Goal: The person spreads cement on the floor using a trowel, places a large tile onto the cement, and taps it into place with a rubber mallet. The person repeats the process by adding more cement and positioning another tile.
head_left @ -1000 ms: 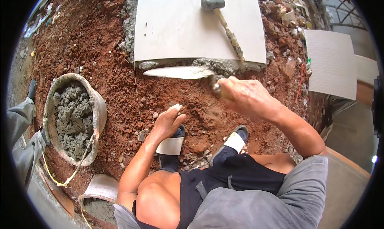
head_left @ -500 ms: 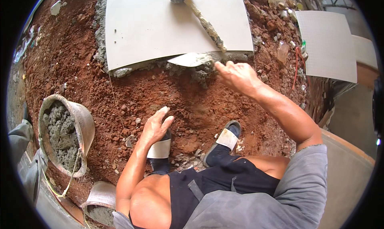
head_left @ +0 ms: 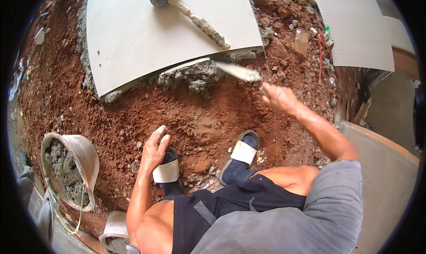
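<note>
My right hand is closed round the handle of a trowel, its pale blade pointing left at the near edge of a large white tile. Motion smears the blade a little. Grey mortar bulges out from beneath that edge, left of the trowel's tip. On the tile lies a mallet with a dark head and a mortar-crusted handle. My left hand hangs empty above the red soil beside my left foot, fingers stretched and thumb apart.
A bucket of grey mortar leans at the left, with a smaller bucket nearer me. More tiles lie at the far right. A thin string runs from the tile's left corner. Red soil lies between my feet and the tile.
My right hand has drawn the trowel to the right, away from the mortar under the tile's edge. The view has shifted; my left hand stays open near my left foot.
</note>
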`<move>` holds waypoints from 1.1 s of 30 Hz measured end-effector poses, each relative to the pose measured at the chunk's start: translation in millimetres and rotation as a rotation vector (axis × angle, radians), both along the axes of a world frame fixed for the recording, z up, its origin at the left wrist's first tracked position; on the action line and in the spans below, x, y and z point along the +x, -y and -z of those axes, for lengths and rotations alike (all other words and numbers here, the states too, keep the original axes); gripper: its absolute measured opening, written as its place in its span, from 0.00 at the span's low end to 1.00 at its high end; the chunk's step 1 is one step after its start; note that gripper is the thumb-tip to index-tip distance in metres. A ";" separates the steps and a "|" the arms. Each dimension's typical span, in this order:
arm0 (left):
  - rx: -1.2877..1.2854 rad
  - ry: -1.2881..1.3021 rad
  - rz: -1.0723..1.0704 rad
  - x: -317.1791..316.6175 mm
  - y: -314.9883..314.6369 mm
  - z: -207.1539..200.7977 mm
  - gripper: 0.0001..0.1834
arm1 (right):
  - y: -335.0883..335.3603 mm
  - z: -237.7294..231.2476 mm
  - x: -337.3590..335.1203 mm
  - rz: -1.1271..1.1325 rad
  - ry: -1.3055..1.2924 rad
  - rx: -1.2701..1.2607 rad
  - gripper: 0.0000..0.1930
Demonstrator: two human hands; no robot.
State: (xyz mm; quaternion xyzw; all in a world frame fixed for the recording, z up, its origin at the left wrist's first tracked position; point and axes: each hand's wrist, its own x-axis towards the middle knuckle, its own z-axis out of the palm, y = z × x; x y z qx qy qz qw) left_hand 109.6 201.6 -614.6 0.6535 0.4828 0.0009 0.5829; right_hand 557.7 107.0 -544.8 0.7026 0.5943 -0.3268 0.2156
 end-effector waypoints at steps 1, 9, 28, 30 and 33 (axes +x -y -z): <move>0.002 0.004 0.001 0.3 -1.4 0.5 0.25 | 13.3 -2.6 -5.3 -0.017 0.052 -0.020 0.08; 0.018 0.003 -0.005 -1.4 -1.1 2.5 0.25 | -6.4 -24.3 -9.7 -0.088 0.034 0.194 0.07; 0.035 -0.022 -0.026 -2.3 -1.2 1.5 0.23 | -37.6 34.9 -54.1 -0.329 -0.084 0.116 0.08; 0.002 -0.038 -0.043 -4.5 0.8 3.0 0.23 | -40.7 23.1 -57.0 -0.301 -0.154 0.157 0.11; 0.022 -0.007 -0.066 -7.7 4.3 7.0 0.23 | -64.1 8.5 -79.8 -0.244 -0.169 0.226 0.12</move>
